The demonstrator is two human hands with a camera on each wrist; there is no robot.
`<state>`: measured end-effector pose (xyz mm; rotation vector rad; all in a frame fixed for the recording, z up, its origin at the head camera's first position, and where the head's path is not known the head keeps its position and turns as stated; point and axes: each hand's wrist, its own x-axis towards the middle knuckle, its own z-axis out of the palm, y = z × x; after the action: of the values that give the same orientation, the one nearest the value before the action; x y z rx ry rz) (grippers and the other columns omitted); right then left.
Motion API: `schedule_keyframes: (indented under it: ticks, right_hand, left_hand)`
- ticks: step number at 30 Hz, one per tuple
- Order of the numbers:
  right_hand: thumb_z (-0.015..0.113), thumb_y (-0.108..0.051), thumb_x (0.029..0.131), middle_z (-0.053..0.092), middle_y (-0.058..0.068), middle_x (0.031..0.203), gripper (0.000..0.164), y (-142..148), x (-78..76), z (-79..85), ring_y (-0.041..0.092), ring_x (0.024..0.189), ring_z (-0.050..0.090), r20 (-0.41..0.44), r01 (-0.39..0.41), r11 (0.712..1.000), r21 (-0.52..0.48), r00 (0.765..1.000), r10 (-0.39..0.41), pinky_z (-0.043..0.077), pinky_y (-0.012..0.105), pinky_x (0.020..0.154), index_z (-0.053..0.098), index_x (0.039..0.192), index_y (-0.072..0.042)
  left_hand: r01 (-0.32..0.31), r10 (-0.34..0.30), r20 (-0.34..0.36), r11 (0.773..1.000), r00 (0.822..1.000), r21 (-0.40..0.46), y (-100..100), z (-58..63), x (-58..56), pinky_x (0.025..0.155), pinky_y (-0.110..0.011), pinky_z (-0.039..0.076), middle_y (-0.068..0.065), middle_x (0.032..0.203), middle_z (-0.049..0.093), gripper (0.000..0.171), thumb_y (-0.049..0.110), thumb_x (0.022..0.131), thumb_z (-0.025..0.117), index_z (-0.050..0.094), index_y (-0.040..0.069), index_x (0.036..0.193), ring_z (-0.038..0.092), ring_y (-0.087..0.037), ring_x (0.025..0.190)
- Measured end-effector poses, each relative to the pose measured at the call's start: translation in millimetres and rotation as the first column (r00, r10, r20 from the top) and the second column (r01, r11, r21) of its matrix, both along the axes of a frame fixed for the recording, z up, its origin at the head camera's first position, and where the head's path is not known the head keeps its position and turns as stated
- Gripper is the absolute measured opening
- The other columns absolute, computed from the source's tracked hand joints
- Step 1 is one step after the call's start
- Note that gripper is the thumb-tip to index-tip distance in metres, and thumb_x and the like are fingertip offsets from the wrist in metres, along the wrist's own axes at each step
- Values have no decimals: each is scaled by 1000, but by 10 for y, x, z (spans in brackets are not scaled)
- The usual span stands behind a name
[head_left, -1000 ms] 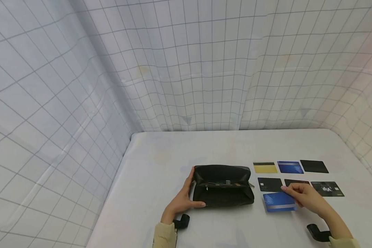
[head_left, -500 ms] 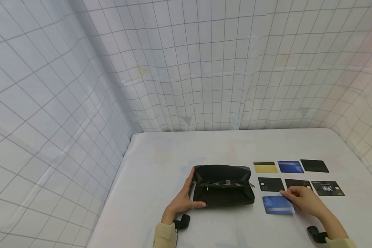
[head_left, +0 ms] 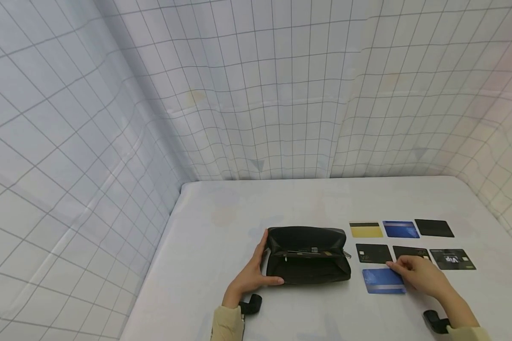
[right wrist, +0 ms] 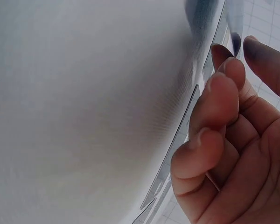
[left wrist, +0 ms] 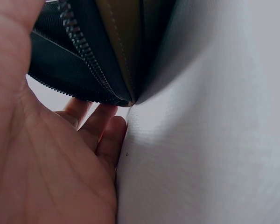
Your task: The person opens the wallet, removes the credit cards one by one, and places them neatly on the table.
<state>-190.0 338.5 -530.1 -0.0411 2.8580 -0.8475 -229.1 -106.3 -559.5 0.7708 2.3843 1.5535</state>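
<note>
A black zip wallet (head_left: 309, 274) lies gaping on the white table, a zip pull and some card edges showing inside. My left hand (head_left: 248, 274) holds its left end, thumb along the front and fingers at the back. In the left wrist view, the fingers (left wrist: 100, 126) reach behind the wallet's zipped edge (left wrist: 81, 46). My right hand (head_left: 420, 274) pinches the upper right part of a blue bank card (head_left: 383, 282) with a pale stripe, low over the table. In the right wrist view the other fingers (right wrist: 214, 102) curl in, and little of the card shows.
Behind the blue card lie two rows of cards: a black VIP card (head_left: 373, 254), a partly covered black card (head_left: 409, 251) and another VIP card (head_left: 452, 259); further back, a gold card (head_left: 366, 230), a blue card (head_left: 401, 229) and a black card (head_left: 434, 228). Grid-patterned curtains (head_left: 260, 94) surround the table.
The right hand has brought the blue card slightly toward the person and down, off the edge of the VIP card row. The left hand and wallet have stayed in place.
</note>
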Motion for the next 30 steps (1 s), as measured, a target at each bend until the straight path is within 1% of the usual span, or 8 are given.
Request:
schedule_keyframes:
  ticks: [5, 9, 14, 20, 23, 25, 27, 30]
  right_hand:
    - [55, -51, 93, 45, -4, 57, 42, 18, 17, -10, 15, 55, 43, 7, 12, 999, 39, 1000, -12, 30, 29, 49, 56, 71, -15]
    - [56, -49, 93, 45, -3, 57, 40, 20, 27, 6, 15, 54, 43, 12, 20, 998, 52, 1000, -20, 30, 30, 48, 59, 73, -14]
    - [56, -47, 93, 45, -3, 58, 38, 24, 30, 29, 15, 54, 43, 10, 22, 997, 70, 1000, -22, 30, 30, 49, 60, 74, -14]
    - [58, -46, 92, 45, -3, 59, 37, 36, 25, 44, 16, 56, 43, 9, 36, 994, 103, 999, -38, 30, 31, 50, 62, 75, -13]
    - [60, -43, 92, 45, -3, 60, 35, 20, 14, 73, 16, 57, 43, -9, 30, 993, 114, 1000, -30, 30, 31, 51, 62, 75, -13]
    - [59, -43, 92, 44, -3, 60, 35, -15, 2, 106, 16, 57, 43, -29, 21, 993, 116, 999, -18, 30, 31, 51, 61, 74, -13]
    - [59, -44, 92, 43, -3, 60, 35, -75, -15, 149, 16, 56, 42, -65, 10, 993, 118, 998, -2, 29, 31, 51, 60, 74, -14]
    - [60, -45, 92, 42, -4, 60, 34, -205, -42, 239, 15, 55, 41, -121, -5, 995, 101, 992, 17, 28, 30, 49, 60, 75, -15]
  left_hand:
    - [5, -5, 18, 1000, 1000, 11, -10, -17, 5, 111, -45, 17, 10, 157, -9, 125, 25, 72, 86, -10, 37, 151, 1, -15, 142]
    - [4, -4, 33, 1000, 999, 4, -8, 2, 11, 111, -42, 17, 12, 156, -10, 125, 24, 72, 86, -11, 38, 151, 0, -11, 142]
    - [9, -9, 25, 1000, 1000, 12, -6, 22, 10, 111, -43, 17, 11, 156, -10, 126, 25, 71, 86, -11, 37, 151, 0, -13, 142]
    - [14, -14, 17, 1000, 1000, 19, -6, 3, -8, 111, -43, 16, 12, 156, -9, 126, 25, 71, 86, -10, 37, 151, 0, -12, 142]
    - [11, -11, 8, 1000, 1000, 14, -2, 7, -7, 111, -46, 17, 10, 157, -8, 126, 22, 71, 86, -10, 36, 151, 0, -15, 142]
    - [9, -9, -3, 1000, 1000, 15, 6, 31, 5, 110, -49, 17, 6, 157, -8, 126, 18, 71, 86, -10, 33, 152, 1, -19, 143]
    - [15, -15, -23, 1000, 1000, 23, 17, 106, 37, 110, -50, 17, 0, 158, -7, 125, 15, 72, 85, -9, 26, 153, 2, -24, 143]
    - [22, -21, -17, 999, 1000, 33, 29, 231, 90, 110, -50, 16, -4, 158, -7, 124, 11, 72, 84, -9, 20, 153, 2, -26, 142]
